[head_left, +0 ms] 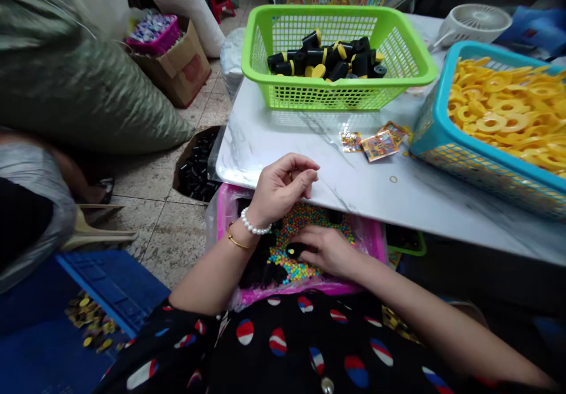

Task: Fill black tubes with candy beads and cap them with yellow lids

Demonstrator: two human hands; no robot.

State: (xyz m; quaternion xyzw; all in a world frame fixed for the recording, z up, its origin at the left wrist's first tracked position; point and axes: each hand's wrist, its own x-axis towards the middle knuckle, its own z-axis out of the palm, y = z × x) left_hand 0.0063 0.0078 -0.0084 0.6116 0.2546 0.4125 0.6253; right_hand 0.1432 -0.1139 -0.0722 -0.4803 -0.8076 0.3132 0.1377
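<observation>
My left hand (285,183) is raised above the table's near edge, its fingers curled and thumb pressed against them; whatever may be inside is hidden. Below it, a pink basket (378,240) lined with clear plastic sits in my lap, under the table edge. Small multicoloured candy balls (305,220) fill much of it, with black cylindrical containers (267,273) at its left side. Low among the balls, my right hand (327,251) has its fingers around a black container (295,250), whose opening faces up and shows a small yellowish spot inside.
On the white table (283,140), a green basket (318,96) holds black containers with yellow caps. A blue basket (490,167) of yellow rings stands right, near printed sachets (379,145). At left are a large sack (88,87), a box of black containers (198,164) and a blue bin (106,282).
</observation>
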